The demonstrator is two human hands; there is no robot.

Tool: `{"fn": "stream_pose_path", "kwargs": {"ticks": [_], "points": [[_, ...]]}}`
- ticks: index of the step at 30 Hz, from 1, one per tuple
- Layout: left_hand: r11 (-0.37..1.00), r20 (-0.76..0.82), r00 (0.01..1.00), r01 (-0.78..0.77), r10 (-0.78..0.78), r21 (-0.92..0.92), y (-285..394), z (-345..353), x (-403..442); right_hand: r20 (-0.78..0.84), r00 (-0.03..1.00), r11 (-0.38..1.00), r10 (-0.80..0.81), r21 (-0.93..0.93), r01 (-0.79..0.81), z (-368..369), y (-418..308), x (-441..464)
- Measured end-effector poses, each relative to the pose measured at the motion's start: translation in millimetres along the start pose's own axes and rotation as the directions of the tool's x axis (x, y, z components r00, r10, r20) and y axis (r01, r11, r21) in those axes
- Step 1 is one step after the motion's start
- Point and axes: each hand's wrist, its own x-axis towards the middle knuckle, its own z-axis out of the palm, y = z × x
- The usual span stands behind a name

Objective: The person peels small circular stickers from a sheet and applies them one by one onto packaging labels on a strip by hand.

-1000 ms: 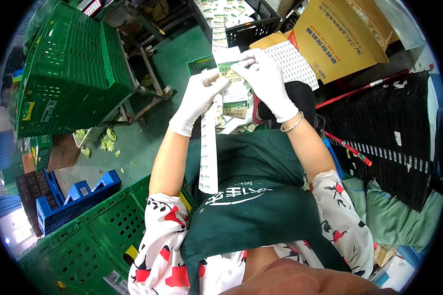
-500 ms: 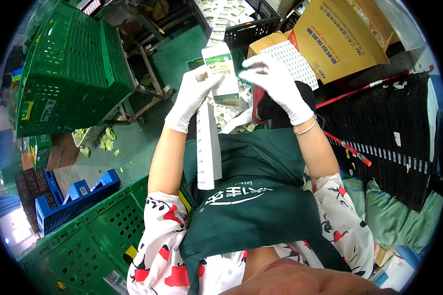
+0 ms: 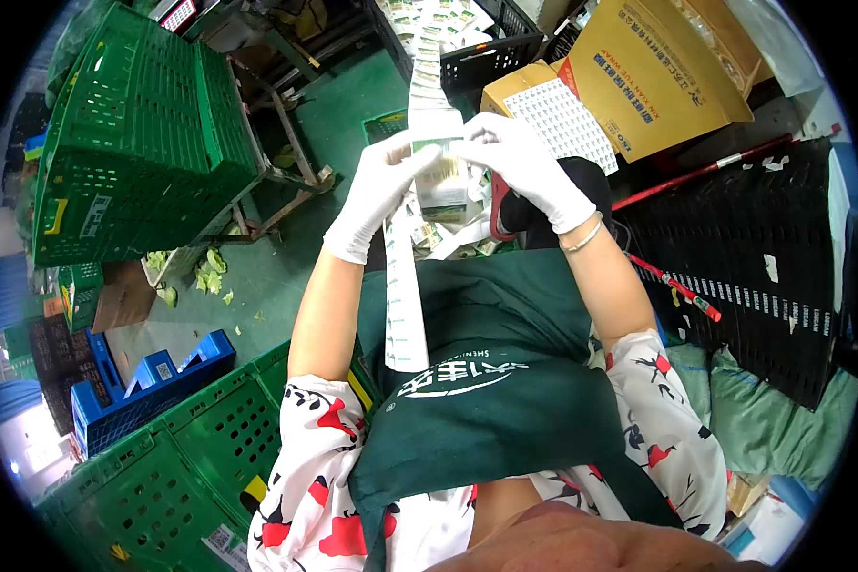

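Observation:
My left hand (image 3: 383, 186), in a white glove, is closed on the left side of a small flat packet (image 3: 440, 191) with a green-and-white label; motion blurs its print. My gloved right hand (image 3: 520, 157) pinches the packet's upper right edge. A long white strip of printed labels (image 3: 407, 319) hangs from below my left hand over the dark green apron (image 3: 505, 400). Beyond the packet, another length of label strip (image 3: 429, 71) runs up towards a black crate. Loose labelled pieces (image 3: 439, 236) lie beneath my hands, partly hidden.
The black crate (image 3: 494, 65) at the top holds many labelled pieces. A cardboard box (image 3: 658, 81) and a printed white sheet (image 3: 562, 124) stand to the right, near a red pole (image 3: 682, 286). Green crates (image 3: 133, 143) are stacked left; another green crate (image 3: 181, 458) is close by my left arm.
My right hand has moved left and closed on the packet's edge. The packet has come down slightly and tilted, and the hanging strip has turned a little.

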Motion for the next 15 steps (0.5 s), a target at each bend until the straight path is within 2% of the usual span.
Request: {"fn": "stream_pose_path", "kwargs": {"ticks": [1,2,3,4,5,7,8,9,11,15], "points": [[0.992,-0.043,0.999,-0.013,0.008,-0.126,-2,-3,5,0.082,0.997,0.999,-0.006,0.035,0.003,-2,-2,-5],[0.998,-0.046,0.998,0.039,-0.041,-0.048,1,-10,8,0.193,0.981,0.999,0.034,0.028,-0.04,-5,-7,-11],[0.995,-0.052,0.995,0.092,-0.091,0.031,5,-17,8,0.262,0.959,0.993,0.111,-0.078,-0.094,-6,-12,-13],[0.995,-0.034,0.999,0.039,-0.042,-0.093,5,-12,5,0.198,0.967,0.975,0.157,-0.188,-0.12,-7,-20,-18],[0.995,-0.03,0.999,0.029,-0.032,-0.093,3,-11,5,0.128,0.972,0.944,0.195,-0.295,-0.151,-7,-33,-22],[0.995,-0.02,1.0,0.014,-0.016,-0.094,0,-8,5,-0.032,0.998,0.996,-0.059,-0.063,0.057,-13,-7,-15],[0.997,-0.017,0.999,0.026,-0.027,-0.074,1,-4,4,-0.072,0.996,0.998,-0.058,-0.037,0.056,-16,-15,-14],[0.999,-0.004,0.999,0.032,-0.032,-0.039,0,-2,3,-0.092,0.993,0.994,-0.078,0.066,0.084,-16,-10,-10],[1.0,0.039,0.999,0.016,-0.016,-0.007,-5,1,3,-0.135,0.971,0.98,-0.197,-0.037,0.194,-9,-12,-4],[0.998,0.092,0.994,0.055,-0.059,0.041,-5,2,3,-0.139,0.94,0.935,-0.312,-0.222,0.278,5,-5,10]]}}
